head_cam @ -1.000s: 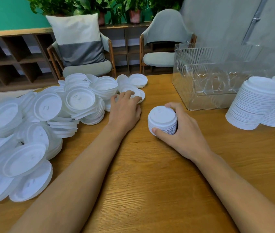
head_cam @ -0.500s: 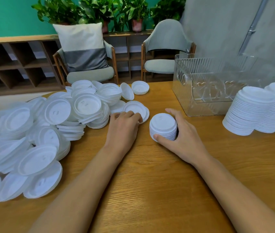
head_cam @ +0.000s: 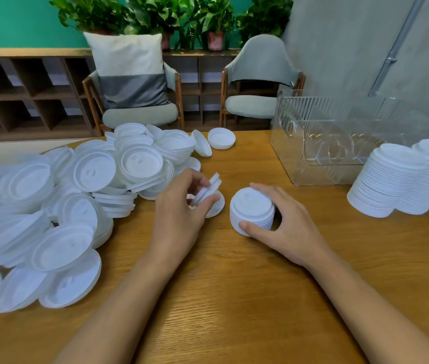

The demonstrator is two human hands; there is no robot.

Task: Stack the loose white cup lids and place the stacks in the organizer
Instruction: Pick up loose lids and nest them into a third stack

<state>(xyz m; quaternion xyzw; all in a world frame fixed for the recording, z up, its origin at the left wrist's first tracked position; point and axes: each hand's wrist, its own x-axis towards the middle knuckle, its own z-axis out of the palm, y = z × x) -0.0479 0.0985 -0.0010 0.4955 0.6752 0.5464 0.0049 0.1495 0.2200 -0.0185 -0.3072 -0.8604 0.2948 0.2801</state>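
Head view: we sit at a wooden tabletop, our left hand pinching a few tilted lids between thumb and fingers, just above a single lid lying flat on the wood. Our right hand curls round a short stack of lids standing on the tabletop just beside it, thumb on the near side, fingers wrapped behind. A loose pile of white lids sprawls across the left side of the tabletop. At far right, two tall stacks lean side by side, just in front of the clear ribbed organizer near the back edge. Beyond the tabletop stand two chairs, a white-and-grey cushion propped on the left one, a wooden shelf and potted plants against a green wall.
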